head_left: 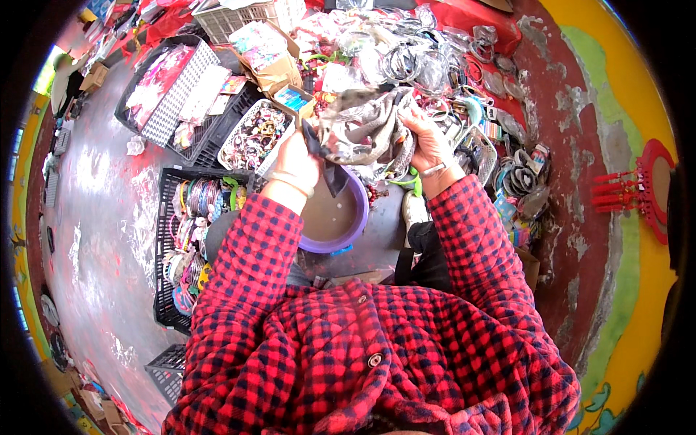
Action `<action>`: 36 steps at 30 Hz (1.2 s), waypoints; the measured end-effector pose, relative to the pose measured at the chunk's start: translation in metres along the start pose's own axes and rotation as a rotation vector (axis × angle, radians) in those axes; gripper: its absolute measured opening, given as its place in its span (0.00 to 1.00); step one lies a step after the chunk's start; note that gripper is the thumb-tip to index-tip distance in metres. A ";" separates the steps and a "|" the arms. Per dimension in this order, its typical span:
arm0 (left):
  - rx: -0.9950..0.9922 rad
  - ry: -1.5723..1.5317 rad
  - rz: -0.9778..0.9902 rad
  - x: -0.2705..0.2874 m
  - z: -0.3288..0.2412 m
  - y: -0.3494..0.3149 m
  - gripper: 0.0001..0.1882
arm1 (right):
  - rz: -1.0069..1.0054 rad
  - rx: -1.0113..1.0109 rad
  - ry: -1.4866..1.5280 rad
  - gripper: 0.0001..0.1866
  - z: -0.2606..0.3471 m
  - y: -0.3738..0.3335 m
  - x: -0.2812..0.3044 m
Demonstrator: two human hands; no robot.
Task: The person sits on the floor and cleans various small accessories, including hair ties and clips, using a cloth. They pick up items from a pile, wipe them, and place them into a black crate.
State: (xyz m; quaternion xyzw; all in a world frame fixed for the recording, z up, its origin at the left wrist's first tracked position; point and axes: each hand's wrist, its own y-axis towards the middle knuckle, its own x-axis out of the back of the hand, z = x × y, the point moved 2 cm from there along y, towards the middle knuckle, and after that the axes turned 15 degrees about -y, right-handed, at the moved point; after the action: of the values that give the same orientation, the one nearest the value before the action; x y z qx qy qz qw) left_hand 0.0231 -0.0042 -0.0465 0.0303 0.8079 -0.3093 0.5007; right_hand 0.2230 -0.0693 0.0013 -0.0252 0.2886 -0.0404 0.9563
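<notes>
And here we are, both hands up in front of the red-and-black checked jacket [348, 341], spread apart with one bunched grey-and-dark patterned cloth [368, 130] between them; the left hand [299, 161] has hold of its dark near corner, a pale band around that wrist; the right hand [429, 141] grips the opposite side, fingers closed into the folds; a dark flap hangs down from the cloth, over the far part of the purple basin [362, 210], and in that basin sits murky brown water [326, 221] with pale spots on it; just below the right hand, a bright green strip [412, 180]; close by the left, a white basket [271, 161] crammed with small colourful pieces; nearer the body, a black crate [164, 246] of bright bands; and beyond the cloth, a great heap of plastic-wrapped goods [406, 54]!
</notes>
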 end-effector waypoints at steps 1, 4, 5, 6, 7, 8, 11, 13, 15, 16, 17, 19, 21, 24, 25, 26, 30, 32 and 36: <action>-0.141 0.118 0.059 0.006 -0.004 0.002 0.15 | -0.102 -0.034 0.019 0.10 -0.003 0.001 0.005; -0.413 0.490 0.272 -0.011 -0.013 -0.007 0.13 | -0.161 0.000 -0.030 0.09 -0.003 0.004 0.014; -0.527 0.655 0.417 -0.022 -0.009 -0.013 0.13 | -0.200 0.001 -0.029 0.07 -0.005 0.006 0.015; -0.641 0.818 0.565 -0.034 -0.003 -0.023 0.13 | -0.209 0.004 -0.047 0.06 -0.006 0.007 0.016; -0.488 0.804 0.672 -0.051 0.006 -0.045 0.14 | -0.222 0.007 -0.066 0.06 -0.009 0.007 0.019; -0.558 1.033 0.743 -0.046 0.013 -0.040 0.16 | -0.235 0.010 -0.086 0.05 -0.011 0.006 0.020; -0.109 0.885 0.715 -0.031 0.033 -0.043 0.16 | -0.282 0.002 -0.126 0.04 -0.015 0.004 0.005; -0.113 1.103 0.764 -0.032 0.031 -0.042 0.16 | -0.340 0.011 -0.152 0.03 -0.011 -0.001 -0.005; -0.103 1.228 0.786 -0.030 0.030 -0.040 0.14 | -0.339 -0.017 -0.176 0.03 -0.015 0.000 -0.003; -0.069 1.186 0.776 -0.028 0.030 -0.040 0.14 | -0.335 -0.033 -0.186 0.03 -0.016 0.000 -0.003; -0.035 1.144 0.766 -0.028 0.030 -0.042 0.13 | -0.384 -0.022 -0.195 0.02 -0.018 0.000 -0.005; -0.018 1.069 0.756 -0.026 0.030 -0.042 0.12 | -0.411 -0.038 -0.239 0.03 -0.016 0.000 0.003; -0.053 1.012 0.744 -0.025 0.030 -0.038 0.12 | -0.587 0.007 -0.262 0.09 -0.016 0.009 0.016; 0.045 0.747 0.705 -0.036 0.019 -0.045 0.12 | -0.572 0.119 -0.119 0.11 0.003 0.010 0.032; 0.032 0.708 0.693 -0.040 0.014 -0.049 0.13 | -0.526 0.153 -0.108 0.13 0.012 0.010 0.032; 0.035 0.688 0.693 -0.040 0.013 -0.048 0.13 | -0.532 0.209 -0.161 0.15 0.018 0.007 0.030; -0.004 0.708 0.674 -0.041 0.010 -0.046 0.13 | -0.163 0.314 -0.571 0.13 0.035 -0.023 -0.032; 0.061 0.570 0.634 -0.038 0.018 -0.044 0.11 | 0.038 0.274 -0.915 0.14 0.019 -0.031 -0.047; -0.078 0.867 0.708 -0.029 0.019 -0.040 0.09 | -0.001 0.642 -1.737 0.19 -0.017 -0.026 -0.049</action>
State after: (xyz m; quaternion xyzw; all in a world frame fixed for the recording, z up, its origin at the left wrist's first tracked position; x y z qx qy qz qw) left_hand 0.0386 -0.0385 -0.0093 0.4054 0.8912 -0.0516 0.1969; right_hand 0.1709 -0.0914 0.0158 0.2194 -0.5545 -0.0860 0.7981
